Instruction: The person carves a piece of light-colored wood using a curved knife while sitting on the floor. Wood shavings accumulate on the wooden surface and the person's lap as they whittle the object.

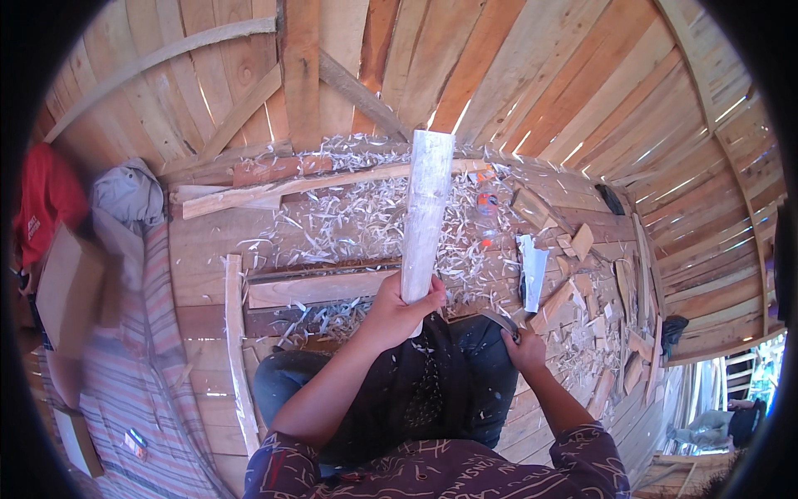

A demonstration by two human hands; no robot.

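My left hand (401, 306) is closed round the lower end of a pale, flattened length of wood (426, 212). The wood stands up from my lap, and its far end reaches over the shavings. My right hand (525, 353) grips a curved knife (501, 321) by my right knee. Its metal blade bends left toward my lap, apart from the wood. My fingers hide most of its handle. Dark cloth (424, 374) covers my lap between my knees.
Curly wood shavings (357, 216) cover the plank floor ahead. A long board (291, 187) and a thick beam (324, 289) lie there. Offcuts (582, 241) and a white sheet-like piece (532, 270) are to the right. A person in red (50, 200) is beside a striped cloth (158, 399) at left.
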